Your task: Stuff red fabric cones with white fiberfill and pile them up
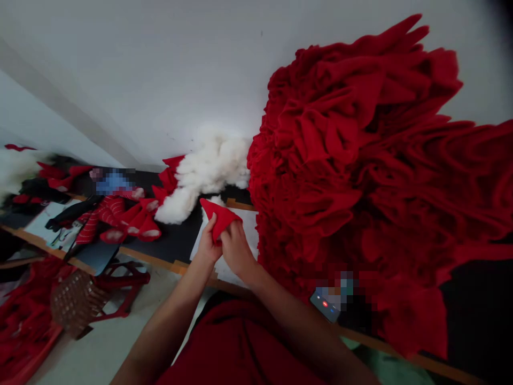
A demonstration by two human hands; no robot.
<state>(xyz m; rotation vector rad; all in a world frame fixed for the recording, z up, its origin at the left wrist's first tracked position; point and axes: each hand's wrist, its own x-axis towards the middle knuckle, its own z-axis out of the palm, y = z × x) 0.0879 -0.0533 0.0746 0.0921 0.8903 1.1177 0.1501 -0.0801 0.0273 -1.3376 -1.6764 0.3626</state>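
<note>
In the head view, the left hand and right hand both grasp a red fabric piece, held closed between fingers and palms above a white sheet on the black surface. White stuffing lies just beyond the hands. A large red fabric pile stands directly right, with a phone near its base.

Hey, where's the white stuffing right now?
In the head view, the white stuffing sits on the black tabletop above the left hand, between the big red fabric pile on its right and smaller red pieces on its left.
</note>
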